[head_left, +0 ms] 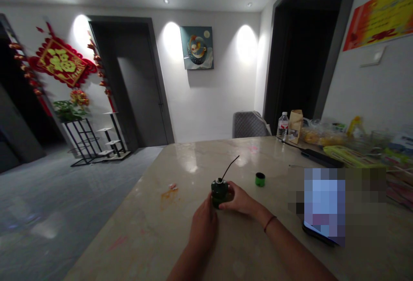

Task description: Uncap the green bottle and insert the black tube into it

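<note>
The worktop (155,229) is pale and glossy, with an orange stain (170,195) left of the hands. A grey quilted chair (251,124) stands at its far edge. On the far right lies a clear plastic bag (322,134) with yellowish contents, not identifiable. A lit screen (324,208), obscured by pixelation, is on the right. The paper bag (295,127) stands upright; its contents are hidden. Just beside it stands a clear bottle (283,127), upright, labelled; its fill level cannot be determined. The left hand (204,220) is against the jar's left and near side. The right hand (240,198) has its grip closed around the right side, thumb in front. The jar (219,188), dark green with a white mouth, is held between the two hands, upright; contact with the worktop cannot be confirmed, and its contents are not discernible. The green cap (260,181) sits on the worktop, right of the jar and apart from both hands. A thin black stick (230,167) rises from the mouth, slanting right.
</note>
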Action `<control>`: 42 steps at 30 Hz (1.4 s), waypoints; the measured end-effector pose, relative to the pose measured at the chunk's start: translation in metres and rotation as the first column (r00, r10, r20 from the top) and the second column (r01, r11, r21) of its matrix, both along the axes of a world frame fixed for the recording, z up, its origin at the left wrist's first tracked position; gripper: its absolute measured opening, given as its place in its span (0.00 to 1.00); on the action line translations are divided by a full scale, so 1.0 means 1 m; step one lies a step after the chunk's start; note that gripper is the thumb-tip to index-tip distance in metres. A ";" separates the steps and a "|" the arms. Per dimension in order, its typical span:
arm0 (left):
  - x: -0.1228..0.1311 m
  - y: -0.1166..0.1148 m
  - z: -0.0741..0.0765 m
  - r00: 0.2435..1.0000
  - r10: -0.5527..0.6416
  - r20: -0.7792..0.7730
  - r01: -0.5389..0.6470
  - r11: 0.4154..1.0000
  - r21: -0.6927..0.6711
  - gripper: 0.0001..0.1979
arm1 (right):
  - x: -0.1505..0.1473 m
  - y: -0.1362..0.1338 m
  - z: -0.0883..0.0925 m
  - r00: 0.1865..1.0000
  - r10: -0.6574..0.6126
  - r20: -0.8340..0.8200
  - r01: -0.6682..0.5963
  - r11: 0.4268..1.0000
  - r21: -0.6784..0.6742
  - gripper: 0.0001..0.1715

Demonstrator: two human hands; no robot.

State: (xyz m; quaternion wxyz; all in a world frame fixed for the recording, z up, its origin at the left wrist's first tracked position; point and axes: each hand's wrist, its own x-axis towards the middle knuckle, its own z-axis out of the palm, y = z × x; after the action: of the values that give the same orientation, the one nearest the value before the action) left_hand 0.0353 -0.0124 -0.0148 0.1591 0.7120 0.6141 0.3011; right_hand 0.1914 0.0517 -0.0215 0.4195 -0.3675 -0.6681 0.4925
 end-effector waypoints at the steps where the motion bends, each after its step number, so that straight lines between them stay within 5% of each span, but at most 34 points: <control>1: 0.000 0.000 0.000 1.000 -0.005 0.010 0.005 1.000 0.004 0.29 | -0.003 -0.002 0.001 0.999 -0.029 0.034 0.029 0.999 0.021 0.41; 9: -0.008 -0.001 0.005 1.000 0.024 0.008 -0.024 1.000 -0.014 0.28 | -0.025 -0.010 -0.007 0.926 -0.341 0.162 0.307 0.930 0.203 0.36; 16: -0.029 0.008 0.004 0.988 0.139 -0.070 -0.145 0.985 -0.090 0.27 | -0.018 0.008 -0.014 0.944 -0.323 0.069 0.304 0.932 0.200 0.34; 26: -0.022 0.003 0.014 0.960 0.106 -0.258 -0.131 0.988 -0.080 0.25 | 0.000 0.069 -0.024 0.960 -0.277 -0.029 0.278 0.949 0.149 0.32; 42: -0.019 0.005 0.013 0.941 0.077 -0.331 -0.108 0.991 -0.076 0.23 | -0.022 0.098 -0.028 0.901 -0.425 0.090 0.409 0.899 0.156 0.33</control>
State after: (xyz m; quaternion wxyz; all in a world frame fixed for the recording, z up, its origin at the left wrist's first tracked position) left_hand 0.0167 -0.0074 -0.0019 0.0737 0.7142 0.6781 0.1572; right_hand 0.1695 0.1495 -0.0495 0.4972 -0.5029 -0.6294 0.3220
